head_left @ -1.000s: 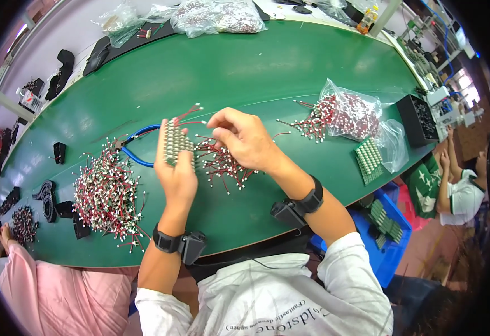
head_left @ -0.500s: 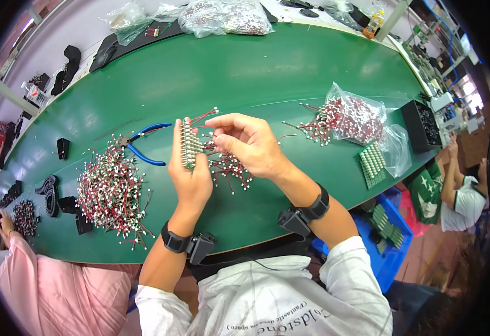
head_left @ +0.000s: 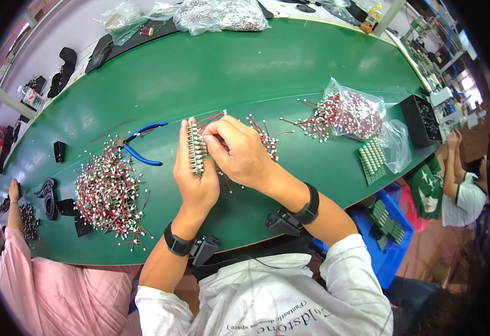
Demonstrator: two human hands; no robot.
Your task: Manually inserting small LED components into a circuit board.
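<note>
My left hand (head_left: 197, 189) grips an upright panel of small circuit boards (head_left: 197, 150), with rows of pale metal parts on its face. Red wires (head_left: 211, 119) with white ends stick out from the panel's far end. My right hand (head_left: 244, 152) is pinched against the panel's right side, and its fingertips hide whatever is between them. Under and beyond that hand lies a small heap of red wire leads with white connectors (head_left: 268, 143). Blue-handled pliers (head_left: 143, 157) rest left of the panel, beside a larger pile of wire leads (head_left: 108, 196).
To the right are a clear bag of wire leads (head_left: 360, 115), another green board panel (head_left: 372, 159) and a black box (head_left: 421, 123). A blue crate (head_left: 388, 269) stands below the table edge. At left, a co-worker's pink sleeve (head_left: 18, 252) reaches over the table.
My right hand has moved left and closed in on the panel, which is turned slightly. At far left, the co-worker's hand has moved farther out across the table.
</note>
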